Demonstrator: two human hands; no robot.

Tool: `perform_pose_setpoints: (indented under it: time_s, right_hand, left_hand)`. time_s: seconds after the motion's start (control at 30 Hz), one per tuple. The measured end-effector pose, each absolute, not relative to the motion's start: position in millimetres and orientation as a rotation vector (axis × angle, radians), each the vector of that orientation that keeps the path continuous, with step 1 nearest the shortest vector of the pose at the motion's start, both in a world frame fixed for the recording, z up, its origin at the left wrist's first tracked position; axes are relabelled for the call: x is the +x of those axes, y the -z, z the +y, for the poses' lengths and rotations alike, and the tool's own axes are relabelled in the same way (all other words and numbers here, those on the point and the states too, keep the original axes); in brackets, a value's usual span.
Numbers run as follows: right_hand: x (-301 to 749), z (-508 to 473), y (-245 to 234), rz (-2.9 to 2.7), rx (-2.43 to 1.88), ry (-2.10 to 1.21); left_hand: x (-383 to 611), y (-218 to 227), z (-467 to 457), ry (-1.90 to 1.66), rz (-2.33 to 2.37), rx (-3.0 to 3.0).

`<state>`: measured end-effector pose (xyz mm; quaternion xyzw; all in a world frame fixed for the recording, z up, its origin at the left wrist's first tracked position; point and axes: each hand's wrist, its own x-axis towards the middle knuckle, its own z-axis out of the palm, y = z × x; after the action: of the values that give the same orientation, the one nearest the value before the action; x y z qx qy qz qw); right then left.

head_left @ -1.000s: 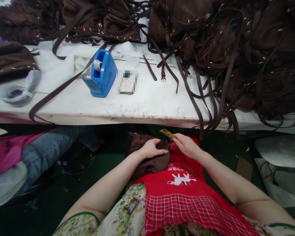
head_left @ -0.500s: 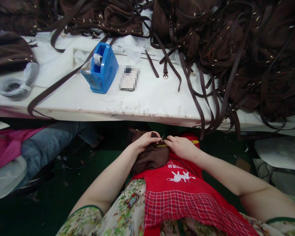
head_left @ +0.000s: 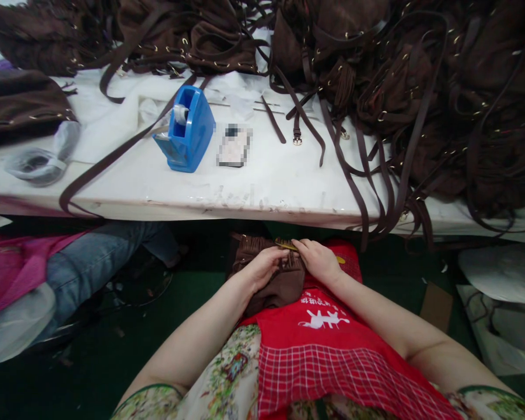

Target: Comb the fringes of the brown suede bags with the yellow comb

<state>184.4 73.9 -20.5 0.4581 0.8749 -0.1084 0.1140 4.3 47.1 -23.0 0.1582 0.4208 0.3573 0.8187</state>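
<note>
Looking down in the head view, the brown suede bag lies bunched on the person's lap against the red apron, just below the bench edge. The left hand curls its fingers over the bag's fringed top and grips it. The right hand pinches a yellow comb laid across that edge. By its slump the bag seems light, soft and limp, best gripped at the gathered top. The comb looks thin, stiff and slick.
</note>
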Motion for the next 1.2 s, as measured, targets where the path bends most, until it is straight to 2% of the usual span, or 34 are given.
perform_pose_setpoints:
  time_s: [0.13,0.23,0.37,0.47,0.63,0.8,0.97,1.1,1.2]
  right_hand:
    - [183.4,73.9,17.3,2.557,1.365,0.355]
    - [187.4,78.7,21.2,2.405,1.493,0.432]
    - [198.3,90.0,26.8,2.304,1.741,0.717]
    - [205.2,93.1,22.5,2.445,1.735,0.918]
    - [213.6,81.6,7.0,2.629,1.286,0.994]
    - [210.8,63.4,8.0,2.585,1.169,0.735]
    - [193.7,60.6,33.7,2.546,1.299,0.471]
    - [198.8,81.2,56.2,2.304,1.601,0.516]
    - [214.1,93.5,53.1,2.214,1.705,0.554]
  left_hand:
    - [19.8,19.8,40.1,-0.721,1.089,0.668]
    - [27.8,8.1,31.2,-0.52,1.125,1.218]
    - [30.3,-12.9,16.2,-0.301,1.031,1.931]
    - [29.4,-21.5,9.8,-0.276,0.97,2.107]
    - [17.0,-22.8,14.3,-0.294,0.933,1.832]
    - [-24.5,-30.2,22.8,-0.21,0.823,1.406]
    - [-51.0,-35.6,19.3,-0.098,0.773,1.077]
    - [-47.3,-33.2,14.4,-0.044,0.804,0.977]
    - [-45.1,-31.5,12.2,-0.036,0.821,0.96]
